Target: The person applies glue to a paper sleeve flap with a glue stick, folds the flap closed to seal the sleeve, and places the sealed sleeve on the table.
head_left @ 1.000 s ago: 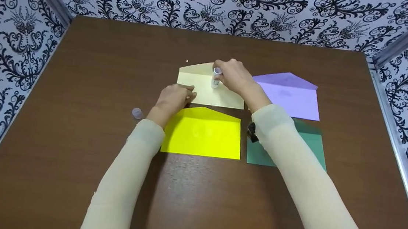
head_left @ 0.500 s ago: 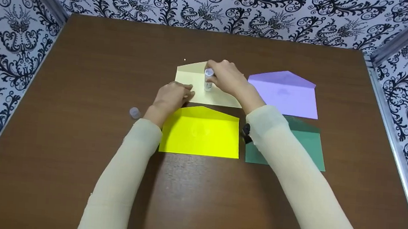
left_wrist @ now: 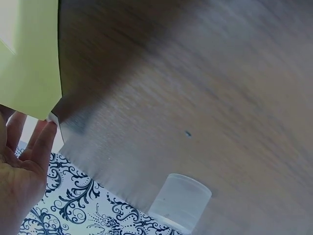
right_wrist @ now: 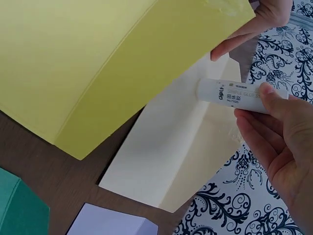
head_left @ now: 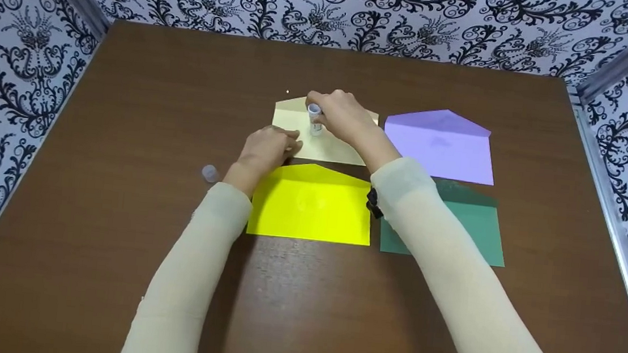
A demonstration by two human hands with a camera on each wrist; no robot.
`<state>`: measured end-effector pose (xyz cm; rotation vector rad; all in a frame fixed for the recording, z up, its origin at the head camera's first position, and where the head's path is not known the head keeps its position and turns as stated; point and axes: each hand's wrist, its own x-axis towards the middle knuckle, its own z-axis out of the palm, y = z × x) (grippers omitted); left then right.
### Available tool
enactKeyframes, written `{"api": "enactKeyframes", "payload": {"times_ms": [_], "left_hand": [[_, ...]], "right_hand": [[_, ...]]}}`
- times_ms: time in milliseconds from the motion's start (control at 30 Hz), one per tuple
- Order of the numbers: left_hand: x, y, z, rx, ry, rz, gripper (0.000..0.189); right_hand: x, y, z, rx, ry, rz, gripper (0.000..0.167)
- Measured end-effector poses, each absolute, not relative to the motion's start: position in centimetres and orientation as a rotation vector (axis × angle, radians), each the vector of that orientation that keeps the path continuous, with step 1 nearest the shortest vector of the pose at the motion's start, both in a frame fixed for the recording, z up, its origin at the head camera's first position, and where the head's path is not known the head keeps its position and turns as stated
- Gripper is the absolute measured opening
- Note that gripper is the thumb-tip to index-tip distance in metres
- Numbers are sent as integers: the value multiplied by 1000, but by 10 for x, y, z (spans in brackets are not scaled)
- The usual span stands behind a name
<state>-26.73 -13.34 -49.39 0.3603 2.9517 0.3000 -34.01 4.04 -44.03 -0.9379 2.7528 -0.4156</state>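
Note:
A cream envelope lies with its flap unfolded at the far side of the table. My right hand grips a white glue stick between thumb and fingers. The glue stick stands upright in the head view, its lower end right at the paper. My left hand rests on the envelope's lower left corner, its fingers fairly straight at the edge in the left wrist view. Nearer me lies a bright yellow envelope, partly overlapped by the left wrist.
A translucent cap stands on the brown table, left of my left wrist. To the right lie a purple envelope and a green envelope, the green one partly under my right sleeve. Patterned panels border the table.
My right hand has slid the glue stick leftward over the cream envelope. The left hand has stayed at the corner.

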Motion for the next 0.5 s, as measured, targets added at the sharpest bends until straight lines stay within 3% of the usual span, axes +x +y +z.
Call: {"api": "enactKeyframes", "payload": {"times_ms": [500], "left_hand": [[-266,-135,-495,334,2946,313,27]], "right_hand": [[-349,50,-436,-875,2797,-311,29]]}}
